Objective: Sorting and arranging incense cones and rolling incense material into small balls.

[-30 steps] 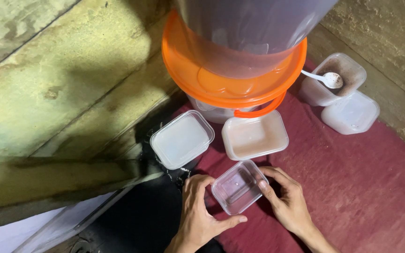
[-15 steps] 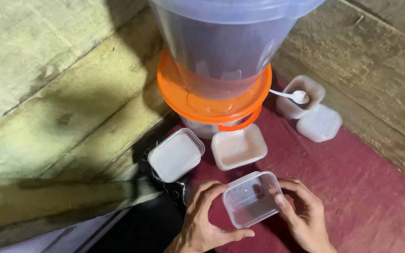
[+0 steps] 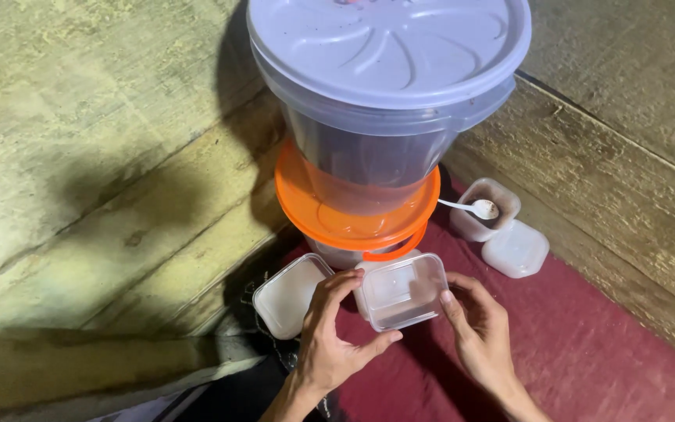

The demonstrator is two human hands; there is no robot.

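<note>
We cradle the clear square container, left hand at nine o'clock, right hand at three, fingers half-curled on its walls, steadying it level.

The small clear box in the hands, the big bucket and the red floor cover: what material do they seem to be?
Small clear box: thin glossy plastic, see-through.
Big bucket: translucent plastic with an opaque, matte, ribbed lid.
Red floor cover: probably woven cloth, dull and slightly fuzzy.
</note>
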